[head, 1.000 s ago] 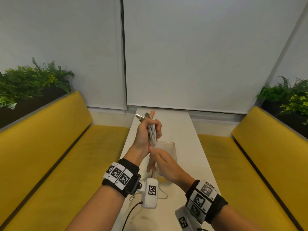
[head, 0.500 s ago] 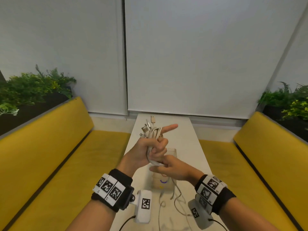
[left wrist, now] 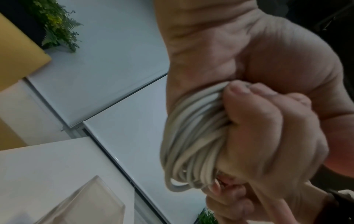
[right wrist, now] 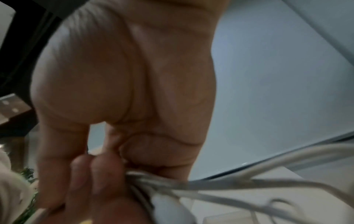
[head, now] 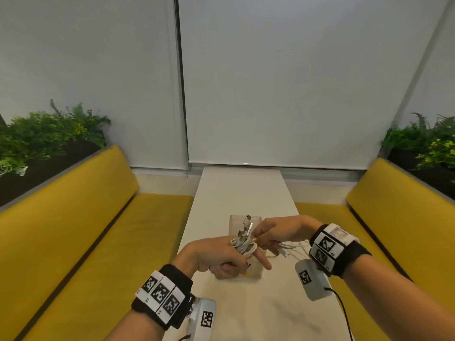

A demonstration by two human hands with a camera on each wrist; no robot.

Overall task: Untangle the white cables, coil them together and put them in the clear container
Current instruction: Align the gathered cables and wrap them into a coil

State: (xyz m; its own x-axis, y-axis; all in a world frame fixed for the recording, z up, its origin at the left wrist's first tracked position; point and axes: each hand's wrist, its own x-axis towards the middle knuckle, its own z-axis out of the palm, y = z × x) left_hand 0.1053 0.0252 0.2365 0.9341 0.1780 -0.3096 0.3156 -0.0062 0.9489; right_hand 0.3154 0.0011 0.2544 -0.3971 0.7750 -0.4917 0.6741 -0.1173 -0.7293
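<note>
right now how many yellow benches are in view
2: one yellow bench left of the white table, another yellow bench right of it.

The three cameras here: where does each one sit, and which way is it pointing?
Head: worn on the head, looking forward and down at the table; shows both forearms, left hand and right hand.
Left wrist: looks along the left palm at fingers curled round the white cables.
Right wrist: looks along the right palm at fingers pinching cable strands.
Shared: all three show the cables; head and left wrist show the clear container.
</note>
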